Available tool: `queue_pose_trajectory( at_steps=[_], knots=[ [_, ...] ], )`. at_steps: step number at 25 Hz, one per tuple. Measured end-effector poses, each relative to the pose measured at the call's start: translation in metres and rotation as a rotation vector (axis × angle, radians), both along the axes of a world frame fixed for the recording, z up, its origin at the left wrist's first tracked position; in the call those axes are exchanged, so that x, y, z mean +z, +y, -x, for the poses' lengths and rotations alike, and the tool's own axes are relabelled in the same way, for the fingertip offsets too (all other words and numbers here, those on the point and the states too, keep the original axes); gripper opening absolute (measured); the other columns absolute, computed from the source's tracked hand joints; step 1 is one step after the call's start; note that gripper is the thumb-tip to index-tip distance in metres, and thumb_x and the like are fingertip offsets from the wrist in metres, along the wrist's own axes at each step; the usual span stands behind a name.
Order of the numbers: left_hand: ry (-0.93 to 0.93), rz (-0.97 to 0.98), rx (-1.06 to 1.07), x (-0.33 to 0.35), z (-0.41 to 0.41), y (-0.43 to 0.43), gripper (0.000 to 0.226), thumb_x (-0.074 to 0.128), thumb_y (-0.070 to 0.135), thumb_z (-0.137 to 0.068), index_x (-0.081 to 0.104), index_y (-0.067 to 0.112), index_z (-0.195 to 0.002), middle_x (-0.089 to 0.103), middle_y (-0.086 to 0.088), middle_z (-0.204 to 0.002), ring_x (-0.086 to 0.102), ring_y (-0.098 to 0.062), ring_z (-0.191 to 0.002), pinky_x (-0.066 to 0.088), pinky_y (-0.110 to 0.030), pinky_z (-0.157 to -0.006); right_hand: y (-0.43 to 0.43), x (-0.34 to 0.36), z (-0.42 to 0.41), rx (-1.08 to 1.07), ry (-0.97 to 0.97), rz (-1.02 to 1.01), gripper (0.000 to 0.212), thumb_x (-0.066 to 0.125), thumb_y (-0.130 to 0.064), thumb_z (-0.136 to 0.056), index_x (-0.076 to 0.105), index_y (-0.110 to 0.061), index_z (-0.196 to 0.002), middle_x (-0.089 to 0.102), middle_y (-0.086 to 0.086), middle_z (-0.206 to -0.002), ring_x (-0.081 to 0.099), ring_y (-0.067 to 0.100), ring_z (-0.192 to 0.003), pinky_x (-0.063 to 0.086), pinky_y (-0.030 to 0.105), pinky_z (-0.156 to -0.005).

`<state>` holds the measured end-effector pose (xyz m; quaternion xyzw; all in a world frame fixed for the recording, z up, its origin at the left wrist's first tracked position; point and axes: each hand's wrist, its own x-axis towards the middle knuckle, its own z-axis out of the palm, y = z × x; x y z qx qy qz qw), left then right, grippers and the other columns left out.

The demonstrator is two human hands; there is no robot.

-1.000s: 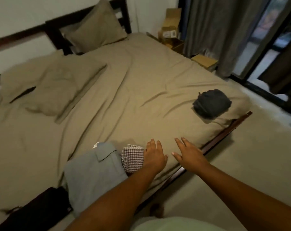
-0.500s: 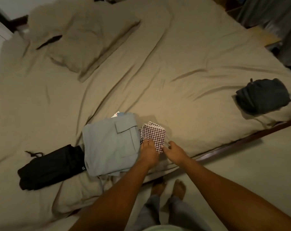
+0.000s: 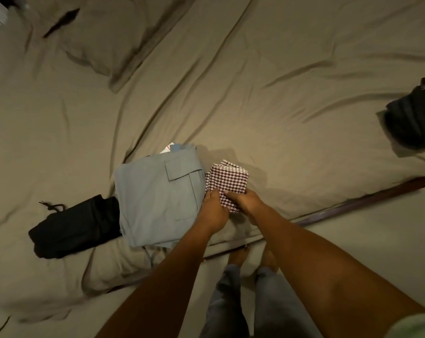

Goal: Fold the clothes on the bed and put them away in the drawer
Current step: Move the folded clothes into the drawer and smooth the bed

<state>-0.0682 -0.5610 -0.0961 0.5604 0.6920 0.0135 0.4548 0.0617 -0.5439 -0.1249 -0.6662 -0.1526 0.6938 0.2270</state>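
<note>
Gripping checked cloth at near edge with fingers of left hand and right hand, on bed, grey trousers just left of fingers. Might unfold if lifted by that edge alone.

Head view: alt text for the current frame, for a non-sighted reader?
The left hand and right hand grip the near edge of a folded checked cloth on a bed. A folded grey garment lies just left of it, a black garment further left, and a dark bundle at the right edge.
</note>
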Motion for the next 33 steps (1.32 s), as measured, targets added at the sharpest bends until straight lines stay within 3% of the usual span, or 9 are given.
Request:
queue_pose_trajectory(
  at_steps=[2,5,8,10,12,16,25,30,33],
  knots=[
    [-0.002,-0.016,0.003,0.0,0.002,0.0,0.067,0.057,0.027,-0.099,0.025,0.014,-0.157,0.032,-0.01,-0.16,0.035,-0.028,-0.145,0.032,-0.046,-0.12,0.001,0.007,0.002,-0.021,0.01,-0.039,0.03,0.077,-0.01,-0.084,0.068,-0.011,-0.112,0.074,0.01,-0.107,0.072,0.026,-0.093,0.061,0.037,-0.08],
    [-0.099,-0.061,0.083,0.013,0.001,0.0,0.062,0.05,0.039,-0.1,0.032,0.016,-0.154,0.043,-0.008,-0.153,0.045,-0.026,-0.137,0.038,-0.046,-0.115,-0.005,0.028,0.001,-0.099,0.045,-0.118,0.037,0.069,-0.006,-0.082,0.069,-0.009,-0.119,0.074,0.015,-0.11,0.072,0.033,-0.1,0.059,0.049,-0.09],
    [-0.262,-0.102,0.193,0.037,-0.009,0.004,0.08,0.046,0.07,-0.086,0.039,0.022,-0.149,0.053,0.0,-0.143,0.054,-0.017,-0.127,0.046,-0.039,-0.107,-0.014,0.06,-0.012,-0.174,0.129,-0.191,0.043,0.068,-0.012,-0.078,0.069,-0.015,-0.121,0.075,0.011,-0.11,0.072,0.031,-0.103,0.057,0.053,-0.093],
    [-0.389,-0.039,0.291,0.055,-0.016,0.011,0.088,0.052,0.08,-0.077,0.049,0.02,-0.142,0.062,-0.003,-0.134,0.063,-0.017,-0.115,0.055,-0.035,-0.096,-0.024,0.085,-0.028,-0.254,0.196,-0.227,0.042,0.063,-0.002,-0.084,0.066,-0.016,-0.123,0.074,0.014,-0.114,0.071,0.034,-0.105,0.057,0.054,-0.092],
    [-0.494,0.067,0.283,0.074,-0.026,0.02,0.078,0.069,0.067,-0.078,0.056,0.017,-0.136,0.069,-0.007,-0.125,0.069,-0.02,-0.106,0.06,-0.034,-0.085,-0.037,0.114,-0.05,-0.333,0.261,-0.253,0.044,0.059,0.004,-0.089,0.061,-0.019,-0.127,0.072,0.015,-0.118,0.069,0.036,-0.109,0.055,0.057,-0.093],
    [-0.663,0.266,0.183,0.107,-0.068,0.026,0.057,0.081,0.039,-0.081,0.058,0.017,-0.128,0.072,-0.009,-0.117,0.072,-0.03,-0.103,0.061,-0.041,-0.072,-0.073,0.158,-0.096,-0.512,0.253,-0.334,0.036,0.063,-0.017,-0.097,0.057,-0.025,-0.132,0.072,0.01,-0.121,0.07,0.03,-0.11,0.056,0.052,-0.095],
    [-0.8,0.559,-0.609,0.168,-0.235,-0.104,0.045,0.068,0.022,-0.094,0.055,0.027,-0.137,0.071,-0.003,-0.124,0.069,-0.025,-0.111,0.06,-0.045,-0.086,-0.281,0.188,-0.176,-1.087,-0.141,-0.468,0.051,0.06,-0.038,-0.099,0.044,-0.028,-0.146,0.066,0.0,-0.133,0.067,0.018,-0.116,0.057,0.038,-0.095],
    [-0.648,0.733,-1.056,0.173,-0.293,-0.244,0.07,0.084,0.038,-0.079,0.049,0.037,-0.14,0.066,0.002,-0.132,0.064,-0.026,-0.12,0.054,-0.053,-0.096,-0.443,0.193,-0.161,-1.515,-0.323,-0.487,0.061,0.072,-0.045,-0.087,0.049,-0.032,-0.142,0.068,-0.003,-0.13,0.067,0.018,-0.116,0.055,0.046,-0.1],
    [-0.544,0.717,-1.243,0.176,-0.303,-0.334,0.066,0.083,0.036,-0.079,0.049,0.038,-0.136,0.065,0.005,-0.128,0.066,-0.022,-0.115,0.058,-0.048,-0.092,-0.526,0.187,-0.132,-1.754,-0.356,-0.426,0.049,0.069,-0.037,-0.093,0.051,-0.034,-0.139,0.07,-0.002,-0.125,0.07,0.019,-0.111,0.058,0.047,-0.095]
  ],
)
